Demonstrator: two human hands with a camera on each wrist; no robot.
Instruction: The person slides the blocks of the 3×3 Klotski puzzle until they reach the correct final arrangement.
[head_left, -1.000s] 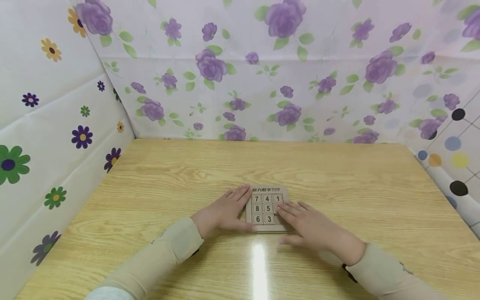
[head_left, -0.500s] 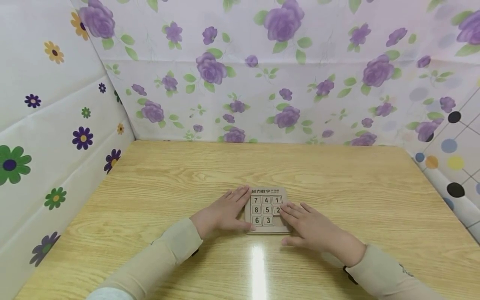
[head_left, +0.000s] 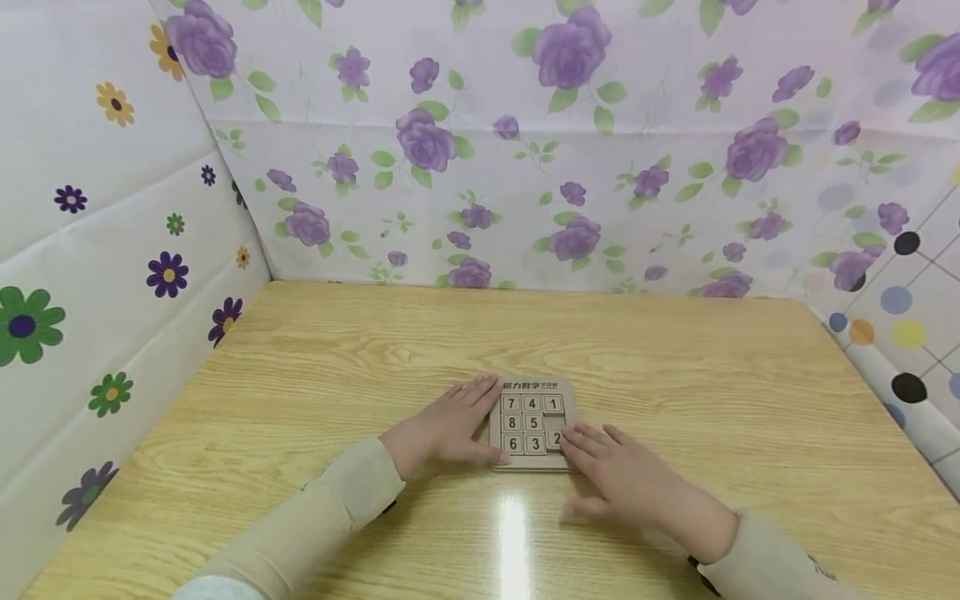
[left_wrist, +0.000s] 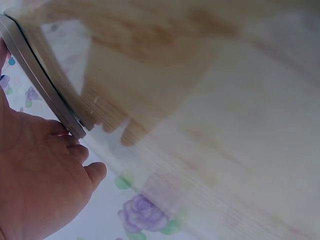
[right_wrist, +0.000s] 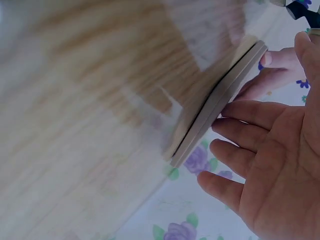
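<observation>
A wooden number slide puzzle [head_left: 536, 464] lies on the table in the head view, with numbered square tiles in its frame. My left hand [head_left: 446, 427] rests along its left edge, fingers straight at the upper corner and thumb at the lower one. My right hand [head_left: 626, 467] touches the "2" tile [head_left: 554, 440] with extended fingertips at the right side. That tile sits low in the right column, beneath an open slot. In the left wrist view, the left hand [left_wrist: 45, 175] is beside the puzzle's edge. The right wrist view shows the right hand's spread fingers [right_wrist: 240, 130] against it.
The wood-grain table [head_left: 360, 350] spreads out around the puzzle. Behind it hangs a cloth [head_left: 487, 167] with purple flowers. Patterned cloths also stand along the left [head_left: 112, 250] and right [head_left: 930, 317] sides.
Under my right fingertips, the "2" tile has slid down from the middle row to the lower right, leaving a slot beneath the "1". The left hand stays put.
</observation>
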